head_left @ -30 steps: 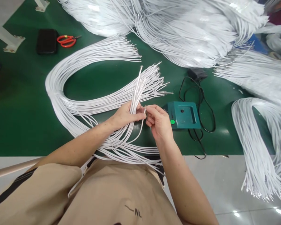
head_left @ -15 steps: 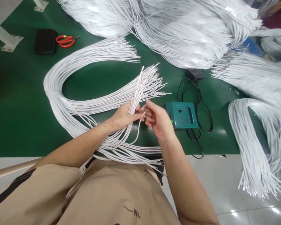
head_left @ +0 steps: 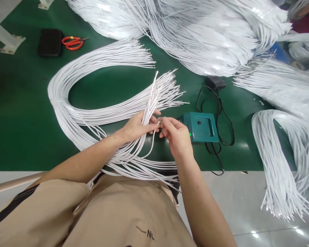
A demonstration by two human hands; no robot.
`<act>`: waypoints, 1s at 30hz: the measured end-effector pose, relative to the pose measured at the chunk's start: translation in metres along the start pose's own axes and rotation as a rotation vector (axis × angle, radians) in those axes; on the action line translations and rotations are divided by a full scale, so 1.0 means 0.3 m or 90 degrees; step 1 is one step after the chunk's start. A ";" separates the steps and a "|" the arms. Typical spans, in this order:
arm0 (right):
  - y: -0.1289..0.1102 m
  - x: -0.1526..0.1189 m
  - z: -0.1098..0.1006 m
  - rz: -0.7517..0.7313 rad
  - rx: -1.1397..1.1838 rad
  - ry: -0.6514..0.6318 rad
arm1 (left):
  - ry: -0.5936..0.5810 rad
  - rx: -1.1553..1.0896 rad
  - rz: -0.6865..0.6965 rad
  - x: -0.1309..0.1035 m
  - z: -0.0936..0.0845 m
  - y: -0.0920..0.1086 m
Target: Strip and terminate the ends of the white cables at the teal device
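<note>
In my left hand is a bunch of white cables, its ends pointing up and away from me. One single cable bends away from the bunch, and its tip sits at the left thumb and fingers. My right hand pinches at that tip, thumb and forefinger together; the small end between them is too fine to make out. Under and behind both hands, a large looped bundle of white cables lies on the green table.
A teal device with a green light and black cord stands right of my hands. Red-handled snips and a black box lie at the back left. Big white cable heaps fill the back; another bundle hangs over the right front edge.
My right hand has turned, its fingers now closing in a tighter pinch at the cable tip. Some left fingers have spread a little behind the bunch. The view has shifted slightly.
</note>
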State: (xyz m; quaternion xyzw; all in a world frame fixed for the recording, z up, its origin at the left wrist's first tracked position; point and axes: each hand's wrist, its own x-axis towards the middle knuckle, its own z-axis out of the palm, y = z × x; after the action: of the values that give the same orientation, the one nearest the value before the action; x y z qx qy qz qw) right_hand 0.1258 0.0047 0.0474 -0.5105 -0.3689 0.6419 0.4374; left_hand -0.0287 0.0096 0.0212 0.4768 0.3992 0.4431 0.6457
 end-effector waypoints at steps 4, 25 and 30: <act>-0.008 0.001 0.004 -0.012 -0.084 0.041 | -0.030 0.003 -0.013 0.001 -0.003 -0.005; -0.023 0.014 -0.080 -0.521 -1.003 -0.043 | 0.019 -0.137 -0.178 0.015 -0.011 -0.014; -0.092 0.051 -0.143 -0.454 -1.088 -0.088 | 0.025 -0.053 -0.143 0.018 -0.016 -0.023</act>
State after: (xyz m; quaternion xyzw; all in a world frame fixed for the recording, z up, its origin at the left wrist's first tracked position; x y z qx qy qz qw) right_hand 0.1714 0.0298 0.0589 -0.4766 -0.8770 0.0084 0.0609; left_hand -0.0303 0.0148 0.0130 0.3932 0.4440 0.3936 0.7024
